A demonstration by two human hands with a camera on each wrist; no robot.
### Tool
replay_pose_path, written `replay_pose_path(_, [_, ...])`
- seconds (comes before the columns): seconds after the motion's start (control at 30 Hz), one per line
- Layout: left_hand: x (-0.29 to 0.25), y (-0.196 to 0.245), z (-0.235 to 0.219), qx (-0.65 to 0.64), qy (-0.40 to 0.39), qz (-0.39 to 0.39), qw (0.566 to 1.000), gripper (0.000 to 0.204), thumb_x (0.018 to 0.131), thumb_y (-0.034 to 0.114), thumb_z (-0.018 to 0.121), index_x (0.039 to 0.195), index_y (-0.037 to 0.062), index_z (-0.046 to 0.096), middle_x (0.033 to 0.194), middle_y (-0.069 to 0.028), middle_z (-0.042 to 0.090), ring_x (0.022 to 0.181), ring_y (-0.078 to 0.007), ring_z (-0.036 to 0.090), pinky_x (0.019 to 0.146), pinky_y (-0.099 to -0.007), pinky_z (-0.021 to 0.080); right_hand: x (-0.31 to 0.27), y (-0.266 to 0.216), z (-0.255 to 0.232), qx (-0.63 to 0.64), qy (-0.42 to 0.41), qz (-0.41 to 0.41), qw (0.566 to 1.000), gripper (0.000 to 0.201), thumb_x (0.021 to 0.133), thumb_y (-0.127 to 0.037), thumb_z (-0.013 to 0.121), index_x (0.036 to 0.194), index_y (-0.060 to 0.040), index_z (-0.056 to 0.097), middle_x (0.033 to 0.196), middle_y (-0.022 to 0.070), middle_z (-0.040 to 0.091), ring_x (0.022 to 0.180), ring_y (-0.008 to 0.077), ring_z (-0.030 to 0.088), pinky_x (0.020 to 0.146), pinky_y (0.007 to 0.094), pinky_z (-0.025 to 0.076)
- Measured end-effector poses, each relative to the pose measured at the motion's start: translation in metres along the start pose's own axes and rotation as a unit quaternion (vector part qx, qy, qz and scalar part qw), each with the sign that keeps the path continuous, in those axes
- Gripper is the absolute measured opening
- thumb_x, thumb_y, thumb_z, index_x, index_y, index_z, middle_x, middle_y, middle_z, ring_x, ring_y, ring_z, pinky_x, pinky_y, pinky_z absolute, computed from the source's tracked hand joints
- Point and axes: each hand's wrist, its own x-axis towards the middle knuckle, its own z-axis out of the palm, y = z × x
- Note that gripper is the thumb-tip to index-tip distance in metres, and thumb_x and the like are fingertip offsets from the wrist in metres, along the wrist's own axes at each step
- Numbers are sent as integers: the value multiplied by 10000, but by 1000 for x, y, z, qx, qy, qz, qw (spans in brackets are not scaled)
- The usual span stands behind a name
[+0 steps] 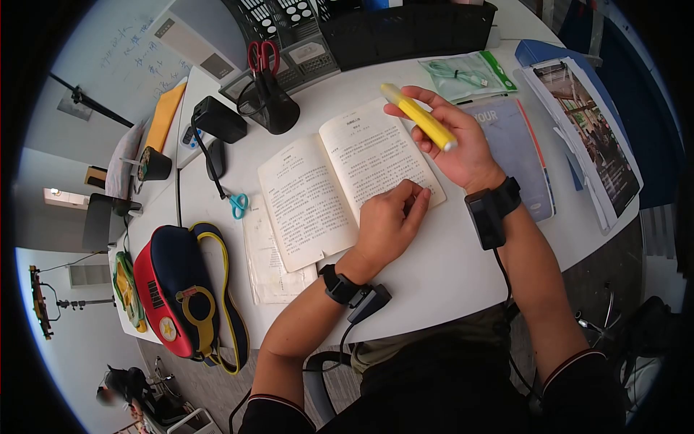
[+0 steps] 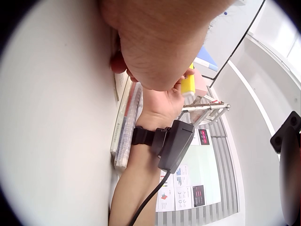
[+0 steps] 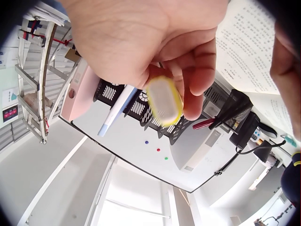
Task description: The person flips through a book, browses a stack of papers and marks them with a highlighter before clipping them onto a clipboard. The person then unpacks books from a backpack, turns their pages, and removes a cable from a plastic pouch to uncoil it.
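Yellow highlighter [image 1: 421, 118] sits gripped in your right hand's [image 1: 463, 141] fingers, raised by the open book [image 1: 300, 184]; your left hand [image 1: 389, 223], nearer you, rests on the right page, loosely curled, holding nothing that shows.

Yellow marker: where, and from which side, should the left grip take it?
Probably best to pinch the yellow marker by its far end, with the left grip coming from the left. That end juts past the right grip, and the slim barrel slants leftward, away from the person's body.
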Motion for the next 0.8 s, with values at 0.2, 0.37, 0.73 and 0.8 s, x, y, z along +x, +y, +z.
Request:
replay_pose_path(0.2, [0,1,0,1,8,9,1000,223,950,207,655,903,-11,672,612,-109,610,513,-176,539,535,-308,457,2,2,-3,-24,-4,-15,1000,281,977,-283,563,1171,-87,620,1117,123,704,730,74,577,638,203,458])
replay_pose_path(0.37, [0,1,0,-1,7,7,1000,221,949,205,657,900,-11,672,613,-108,612,513,-174,540,534,-306,460,2,0,-7,56,-32,11,998,229,954,-282,632,1039,-70,629,852,44,667,611,75,524,590,194,416])
replay_pose_path(0.73, [0,0,0,2,8,15,1000,219,950,200,653,894,-12,667,611,-113,611,504,-185,544,528,-309,459,0,1,3,-16,-9,-5,1000,130,960,-191,588,1025,-82,614,969,140,702,657,51,512,560,173,384])
replay_pose_path(0.8, [0,0,0,0,8,15,1000,219,951,200,651,895,-12,665,614,-116,612,505,-187,547,530,-311,461,-1,-1,4,-2,-7,2,1000,132,963,-172,573,1037,-71,613,994,157,703,646,49,504,560,166,388])
